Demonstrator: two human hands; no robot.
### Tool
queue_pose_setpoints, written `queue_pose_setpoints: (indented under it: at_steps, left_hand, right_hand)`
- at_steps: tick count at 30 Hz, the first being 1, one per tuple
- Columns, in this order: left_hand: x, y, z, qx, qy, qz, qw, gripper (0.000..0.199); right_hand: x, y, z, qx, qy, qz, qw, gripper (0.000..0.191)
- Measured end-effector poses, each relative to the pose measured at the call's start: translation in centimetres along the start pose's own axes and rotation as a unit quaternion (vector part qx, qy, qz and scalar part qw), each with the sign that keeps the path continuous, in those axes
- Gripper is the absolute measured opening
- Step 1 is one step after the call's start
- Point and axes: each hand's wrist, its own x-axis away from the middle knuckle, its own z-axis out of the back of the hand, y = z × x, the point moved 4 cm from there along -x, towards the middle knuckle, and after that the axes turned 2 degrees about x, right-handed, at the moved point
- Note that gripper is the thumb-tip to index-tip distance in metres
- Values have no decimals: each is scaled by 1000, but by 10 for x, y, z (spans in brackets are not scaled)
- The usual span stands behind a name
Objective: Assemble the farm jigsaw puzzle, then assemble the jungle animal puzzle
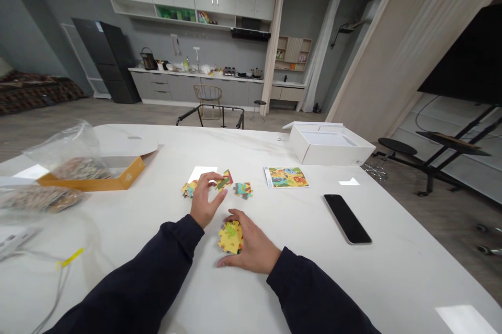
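My left hand (204,200) pinches a green, yellow and red jigsaw puzzle piece (224,181), tilted above the table. Curled round the side of a small stack of yellow jigsaw puzzle pieces (230,237) is my right hand (253,244), its thumb at the near side and its fingers at the far side. The top piece of that stack bears a green figure. Just right of the left hand lies a small group of teal and brown puzzle pieces (243,190). Another group of colourful pieces (189,188) is partly hidden behind the left hand.
A picture card (288,177) and a black phone (347,219) lie to the right. Behind them stands an open white box (331,146). On the left are an orange-edged box (129,174) and clear bags of pieces (47,197). A cable (58,292) runs near the left front.
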Motion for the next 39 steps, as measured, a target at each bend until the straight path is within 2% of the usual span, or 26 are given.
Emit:
queue_pose_setpoints:
  at_steps: [1,3,6,8,10,14,16,19,21,23,25,27,29,31,32,35,37,39]
  left_hand:
    - [10,9,6,10,-30,-23,999,24]
    - [31,26,14,16,-127,-56,990,25]
    - [56,39,19,-7,-267,-56,962,28]
    - [61,42,20,-25,-311,-56,948,33]
    - [55,40,20,-35,-287,-55,956,29]
    - [26,13,6,-75,-149,-22,986,18]
    - [12,-7,-13,-93,-149,-13,984,26]
    - [-3,-35,-39,-116,-146,15,982,45]
    - [-9,-47,-50,-124,-160,32,979,55]
    - [-13,-52,-55,-124,-163,41,978,57]
    - [-16,-51,-53,-118,-129,48,983,50]
    - [-19,-44,-44,-96,-54,65,992,41]
    - [-17,-32,-30,-53,28,75,995,32]
    - [-8,-13,-14,-7,58,52,997,26]
    - [-1,-2,-6,9,40,24,999,24]
    - [27,32,15,0,-70,-82,994,28]
    - [45,47,24,-12,-137,-115,984,28]
    - [58,54,25,-24,-211,-119,970,27]
  right_hand:
    - [0,-1,0,-13,0,-2,1000,116]
    - [-2,-2,1,-49,1,-13,999,120]
    - [-3,-1,1,-91,3,-35,995,131]
    - [-3,0,1,-79,6,-33,996,130]
    - [-3,0,1,-42,9,-12,999,120]
    - [-2,1,-2,26,5,44,999,97]
    - [-2,1,-2,42,6,53,998,91]
    - [-1,0,-2,46,5,49,998,93]
    - [-1,-1,-2,45,-3,48,998,94]
    - [-1,-2,-1,45,-8,47,998,94]
    - [0,-2,-1,44,-11,48,998,94]
    - [0,-1,-1,40,-14,43,998,96]
    - [0,1,-1,28,-13,26,999,104]
    - [0,3,-1,8,-7,6,1000,115]
    - [0,4,0,-5,-4,0,1000,119]
    - [0,2,2,-43,5,2,999,121]
    - [-1,1,2,-62,1,0,998,123]
    - [-1,0,2,-64,-6,-6,998,127]
